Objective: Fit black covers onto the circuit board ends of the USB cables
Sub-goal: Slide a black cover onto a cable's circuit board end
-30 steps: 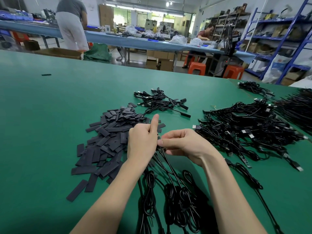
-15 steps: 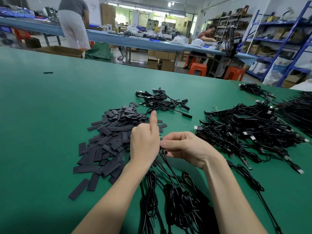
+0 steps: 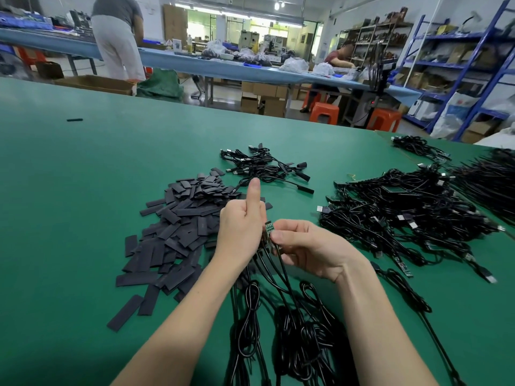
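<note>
In the head view, the left hand (image 3: 241, 232) is gripping a bunch of cables (image 3: 281, 324) just below their circuit board ends (image 3: 269, 231), with the fingers curled around the bunch and the index finger sticking straight up. The right hand (image 3: 309, 247) is pinching one of these small green boards between thumb and fingertips. The boards are standing between the two hands, above the green table (image 3: 83, 190). Their long axis is nearly upright, with the free end pointing up and away from the person, and the cables are hanging down toward the person's body.

I think the step in hand is separating one board from the bunch before covering it. No cover is visible in either hand. The next move probably calls for taking one flat cover from the pile of black covers (image 3: 178, 232), just to the left of the left hand, opening its mouth and sliding it down over the upright board.

A small heap of cables (image 3: 267, 165) is lying farther away, and a larger heap (image 3: 412, 218) to the right.
</note>
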Demonstrator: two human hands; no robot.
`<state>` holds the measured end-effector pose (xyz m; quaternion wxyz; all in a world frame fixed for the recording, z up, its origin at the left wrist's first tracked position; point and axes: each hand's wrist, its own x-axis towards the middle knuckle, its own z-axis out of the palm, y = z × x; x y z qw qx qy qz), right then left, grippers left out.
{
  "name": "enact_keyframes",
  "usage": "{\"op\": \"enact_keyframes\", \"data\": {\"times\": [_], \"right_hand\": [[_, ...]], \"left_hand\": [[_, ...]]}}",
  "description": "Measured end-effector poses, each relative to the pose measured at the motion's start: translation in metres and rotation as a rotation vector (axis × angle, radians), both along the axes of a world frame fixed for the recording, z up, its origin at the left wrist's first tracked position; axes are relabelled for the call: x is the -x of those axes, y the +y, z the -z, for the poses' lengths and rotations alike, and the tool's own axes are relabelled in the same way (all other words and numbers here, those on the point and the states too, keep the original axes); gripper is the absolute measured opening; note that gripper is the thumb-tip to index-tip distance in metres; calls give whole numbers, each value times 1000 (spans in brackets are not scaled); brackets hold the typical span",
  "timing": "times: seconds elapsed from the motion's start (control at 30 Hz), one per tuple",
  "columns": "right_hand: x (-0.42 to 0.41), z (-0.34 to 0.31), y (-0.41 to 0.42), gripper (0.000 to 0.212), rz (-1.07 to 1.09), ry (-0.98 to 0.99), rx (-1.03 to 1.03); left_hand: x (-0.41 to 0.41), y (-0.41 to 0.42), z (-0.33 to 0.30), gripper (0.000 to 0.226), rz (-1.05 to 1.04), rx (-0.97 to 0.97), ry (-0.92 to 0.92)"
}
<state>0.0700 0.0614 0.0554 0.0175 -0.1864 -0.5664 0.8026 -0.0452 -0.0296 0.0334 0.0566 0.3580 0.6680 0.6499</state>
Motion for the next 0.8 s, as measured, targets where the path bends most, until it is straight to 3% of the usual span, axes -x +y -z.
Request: {"op": "enact_keyframes", "data": {"times": [0.07, 0.13, 0.2, 0.27, 0.37, 0.47, 0.67, 0.8], "right_hand": [[-5, -7, 5, 17, 48, 39, -36], [-8, -15, 12, 23, 161, 75, -50], [-10, -20, 18, 32, 318, 69, -76], [-8, -22, 21, 35, 436, 42, -145], [-3, -19, 17, 22, 497, 31, -257], [-1, -16, 14, 13, 551, 24, -342], [4, -8, 19, 6, 678, -88, -559], [17, -12, 12, 11, 762, 15, -943]], "left_hand": [[2, 1, 4, 73, 25, 119, 38], [0, 1, 10, 54, 34, 211, 158], [-7, 5, 13, 33, 31, 172, 189], [-14, 11, 12, 25, 66, 65, 24], [-25, 15, 7, 24, 268, -69, -380], [-25, 14, 8, 16, 361, -86, -554], [-20, 12, 17, 10, 433, 51, -614], [-21, 14, 21, 7, 380, 91, -575]]}}
